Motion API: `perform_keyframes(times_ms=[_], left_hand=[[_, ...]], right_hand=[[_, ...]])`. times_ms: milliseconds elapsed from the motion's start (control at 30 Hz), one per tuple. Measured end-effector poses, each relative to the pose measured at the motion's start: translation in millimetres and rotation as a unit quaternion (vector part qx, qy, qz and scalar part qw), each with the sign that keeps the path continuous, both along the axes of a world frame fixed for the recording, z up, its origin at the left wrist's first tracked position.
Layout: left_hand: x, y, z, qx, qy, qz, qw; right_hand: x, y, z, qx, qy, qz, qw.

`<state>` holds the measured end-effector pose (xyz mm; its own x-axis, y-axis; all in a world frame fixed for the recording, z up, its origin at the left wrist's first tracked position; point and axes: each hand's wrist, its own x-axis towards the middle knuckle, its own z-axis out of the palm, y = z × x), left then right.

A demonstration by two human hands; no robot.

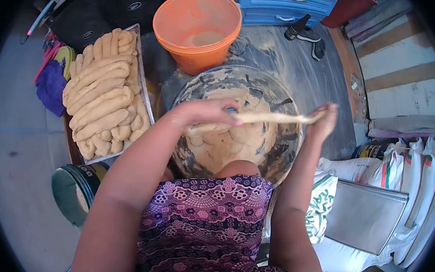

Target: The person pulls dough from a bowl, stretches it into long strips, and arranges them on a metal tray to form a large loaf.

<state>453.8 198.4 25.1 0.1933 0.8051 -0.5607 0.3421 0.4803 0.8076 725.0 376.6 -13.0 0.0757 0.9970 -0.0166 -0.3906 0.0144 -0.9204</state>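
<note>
A long, thin strip of dough (273,118) is stretched between my two hands above a wide, dark round basin (176,158). My left hand (211,111) grips its left end, fingers curled over and thumb at the side. At the other end my right hand (325,123) is closed round the dough, past the basin's right rim. Below the strip, the basin holds pale flour or dough (214,151), spread over its bottom and smeared up its walls. My arms hide part of the rim.
On my left, a tray (143,89) carries stacked thick dough ropes (100,99). An orange bucket (196,32) stands behind the basin, a green bucket (69,194) at lower left. White sacks (399,169) and a metal sheet (364,215) lie on the right. A dark bottle (297,27) stands near blue drawers (285,8).
</note>
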Motion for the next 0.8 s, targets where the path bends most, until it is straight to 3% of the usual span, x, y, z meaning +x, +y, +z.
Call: perform_keyframes(times_ms=[33, 67, 100, 133, 167, 200, 300, 367, 400, 467, 533, 567, 600, 633, 700, 767, 800], left_hand=[[-4, -5, -8, 0.031, 0.134, -0.066, 0.988], [-10, -7, -17, -0.018, 0.251, -0.123, 0.96], [-17, -7, -23, -0.065, 0.365, -0.176, 0.912], [-23, -10, -24, -0.064, 0.365, -0.179, 0.912], [-29, -15, -22, -0.041, 0.361, -0.116, 0.924], [-32, -17, -19, -0.018, 0.357, -0.052, 0.933], [-31, -17, -11, 0.036, 0.367, -0.044, 0.929], [-31, -20, -4, 0.023, 0.347, -0.051, 0.936], [-32, -20, -2, 0.014, 0.327, -0.057, 0.943], [-35, -22, 0, 0.016, 0.311, -0.061, 0.948], [-36, -26, -5, 0.016, 0.285, -0.07, 0.956], [-38, -30, -8, 0.025, 0.284, -0.066, 0.956], [-41, -31, -10, 0.037, 0.286, -0.059, 0.956], [-42, -33, -11, 0.039, 0.284, -0.064, 0.956], [-44, -37, -12, 0.034, 0.297, -0.067, 0.952], [-36, -36, -6, 0.023, 0.3, -0.064, 0.951], [-35, -34, -1, 0.014, 0.304, -0.055, 0.951]], right_hand=[[24, 3, -78, 0.028, -0.252, 0.016, 0.967], [47, 1, -132, 0.052, -0.488, 0.032, 0.871], [38, -31, -123, -0.013, -0.689, 0.115, 0.716], [39, -54, -149, 0.023, -0.781, 0.155, 0.605], [42, -70, -185, 0.086, -0.742, 0.157, 0.646], [34, -83, -188, -0.003, -0.684, 0.284, 0.672], [17, -136, -236, 0.039, -0.647, 0.333, 0.685], [-2, -169, -225, -0.122, -0.73, 0.256, 0.622], [1, -186, -253, -0.125, -0.729, 0.255, 0.623], [11, -223, -327, -0.136, -0.673, 0.102, 0.72], [-22, -270, -291, -0.161, -0.825, 0.199, 0.504], [-34, -300, -325, -0.172, -0.826, 0.197, 0.5], [-39, -334, -420, -0.134, -0.857, 0.073, 0.493], [-41, -316, -376, -0.138, -0.856, 0.07, 0.492], [-41, -282, -317, -0.077, -0.748, 0.403, 0.522], [-38, -255, -296, -0.001, -0.542, 0.682, 0.491], [-37, -239, -300, -0.01, -0.499, 0.695, 0.517]])
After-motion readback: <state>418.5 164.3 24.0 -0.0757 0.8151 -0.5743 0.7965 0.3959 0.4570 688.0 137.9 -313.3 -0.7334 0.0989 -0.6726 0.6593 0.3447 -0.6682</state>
